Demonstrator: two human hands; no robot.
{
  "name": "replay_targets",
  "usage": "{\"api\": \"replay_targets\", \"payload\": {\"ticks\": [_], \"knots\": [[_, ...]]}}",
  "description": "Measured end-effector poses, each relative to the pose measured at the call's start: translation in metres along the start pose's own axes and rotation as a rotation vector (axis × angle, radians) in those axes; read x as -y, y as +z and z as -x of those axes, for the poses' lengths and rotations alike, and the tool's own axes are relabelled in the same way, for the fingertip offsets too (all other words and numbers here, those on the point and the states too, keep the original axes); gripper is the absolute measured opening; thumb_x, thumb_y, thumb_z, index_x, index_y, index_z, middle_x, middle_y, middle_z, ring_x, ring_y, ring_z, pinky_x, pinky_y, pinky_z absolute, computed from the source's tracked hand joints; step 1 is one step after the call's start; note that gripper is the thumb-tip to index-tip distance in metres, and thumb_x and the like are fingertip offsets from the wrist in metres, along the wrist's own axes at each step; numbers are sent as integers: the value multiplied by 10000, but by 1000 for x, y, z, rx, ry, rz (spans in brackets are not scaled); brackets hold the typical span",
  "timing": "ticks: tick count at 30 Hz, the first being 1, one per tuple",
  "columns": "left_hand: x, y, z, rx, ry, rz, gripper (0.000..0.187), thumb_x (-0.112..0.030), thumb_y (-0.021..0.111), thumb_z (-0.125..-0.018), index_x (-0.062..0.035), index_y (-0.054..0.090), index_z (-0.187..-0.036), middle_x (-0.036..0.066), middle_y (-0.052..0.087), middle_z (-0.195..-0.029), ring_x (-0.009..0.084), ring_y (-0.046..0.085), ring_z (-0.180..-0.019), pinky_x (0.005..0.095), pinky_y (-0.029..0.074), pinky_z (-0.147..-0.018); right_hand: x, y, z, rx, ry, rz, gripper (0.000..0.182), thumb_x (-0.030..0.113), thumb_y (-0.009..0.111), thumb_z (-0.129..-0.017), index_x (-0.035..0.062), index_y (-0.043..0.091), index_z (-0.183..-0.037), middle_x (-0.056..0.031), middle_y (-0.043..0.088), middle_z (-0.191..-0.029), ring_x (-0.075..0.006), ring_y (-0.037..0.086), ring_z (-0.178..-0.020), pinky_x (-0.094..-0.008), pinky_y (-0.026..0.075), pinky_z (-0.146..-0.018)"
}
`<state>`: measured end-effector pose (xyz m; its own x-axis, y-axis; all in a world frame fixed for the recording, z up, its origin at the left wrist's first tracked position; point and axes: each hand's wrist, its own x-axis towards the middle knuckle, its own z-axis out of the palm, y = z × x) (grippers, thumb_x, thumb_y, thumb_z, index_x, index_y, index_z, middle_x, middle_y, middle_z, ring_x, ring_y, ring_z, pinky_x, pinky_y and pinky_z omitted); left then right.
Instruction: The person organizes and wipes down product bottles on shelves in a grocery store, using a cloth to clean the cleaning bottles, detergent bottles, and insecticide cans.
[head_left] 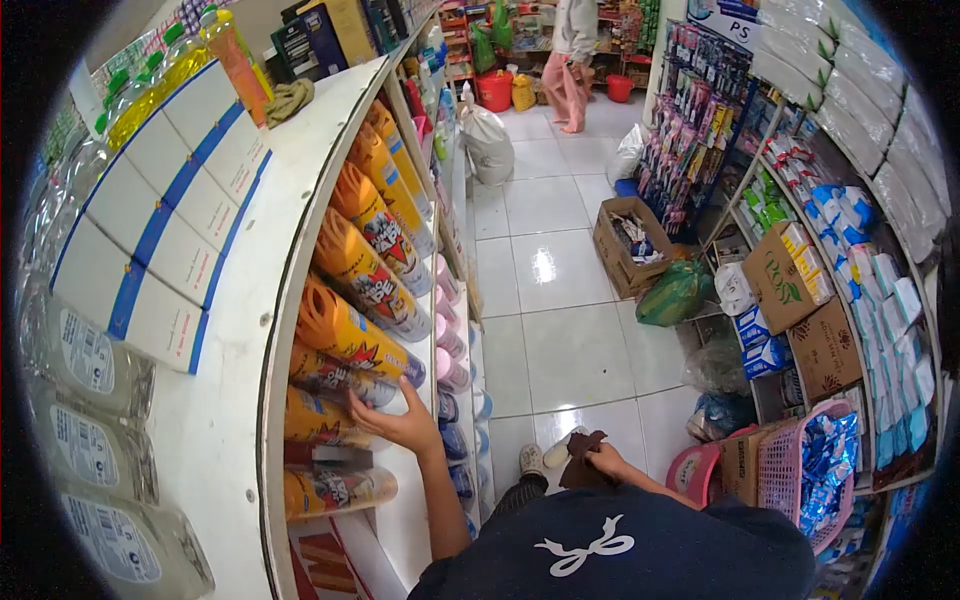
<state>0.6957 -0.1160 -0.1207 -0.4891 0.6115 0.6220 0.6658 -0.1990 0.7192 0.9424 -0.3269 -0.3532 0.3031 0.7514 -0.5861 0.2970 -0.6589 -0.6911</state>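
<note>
My left hand (398, 422) reaches into the shelf on the left. Its fingers are around the lower end of an orange-capped spray can (345, 378), partly hidden behind the can above it. More orange spray cans (375, 285) stand in a row along the same shelf. My right hand (604, 462) is closed on a dark brown cloth (584, 465), which hangs low over the floor near my shoes (531, 459).
White boxes with blue bands (165, 225) and clear bottles (110, 530) stand on the white shelf top (240, 400). Tiled aisle floor (570, 360) runs ahead. On the right are a cardboard box (612, 250), a pink basket (785, 470) and stocked shelves. Another person (572, 60) stands far ahead.
</note>
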Motion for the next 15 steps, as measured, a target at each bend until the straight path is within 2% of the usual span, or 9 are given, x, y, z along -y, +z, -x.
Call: {"api": "replay_targets", "payload": {"ticks": [3, 5, 8, 11, 15], "knots": [[5, 11, 4, 18, -36, 84, 638, -111, 605, -757, -25, 253, -1282, 194, 303, -1290, 333, 323, -1179, 400, 310, -946, -22, 3, -5, -19, 31, -55, 299, 196, 508, -739, -13, 588, -938, -134, 608, -862, -228, 572, -823, -318, 430, -754], [8, 21, 8, 13, 16, 87, 622, -99, 596, -759, -1, 265, -1277, 200, 302, -1299, 337, 307, -1199, 408, 297, -960, -35, 4, -8, -39, 67, -115, 295, 193, 507, -738, -7, 591, -938, -124, 607, -852, -217, 570, -818, -313, 431, -748], [7, 28, 6, -71, 201, -105, 539, -100, 588, -763, 30, 341, -1225, 207, 318, -1273, 351, 315, -1182, 436, 297, -955, -32, -1, -2, -51, 102, -88, 350, 224, 530, -721, 5, 562, -992, -203, 591, -918, -317, 561, -896, -378, 429, -768], [9, 39, 4, -111, 167, 34, 555, -102, 608, -752, 27, 335, -1218, 191, 328, -1243, 348, 337, -1155, 439, 305, -945, -10, -7, 6, -41, 5, -138, 344, 224, 529, -723, 3, 568, -984, -197, 595, -910, -308, 561, -899, -377, 426, -773], [11, 47, -2, -152, 148, -4, 667, -117, 672, -701, 3, 293, -1235, 168, 321, -1214, 333, 344, -1134, 433, 319, -943, -13, -3, -13, -70, 63, -19, 358, 243, 518, -726, 12, 566, -994, -194, 591, -939, -334, 545, -929, -375, 413, -801]]}}
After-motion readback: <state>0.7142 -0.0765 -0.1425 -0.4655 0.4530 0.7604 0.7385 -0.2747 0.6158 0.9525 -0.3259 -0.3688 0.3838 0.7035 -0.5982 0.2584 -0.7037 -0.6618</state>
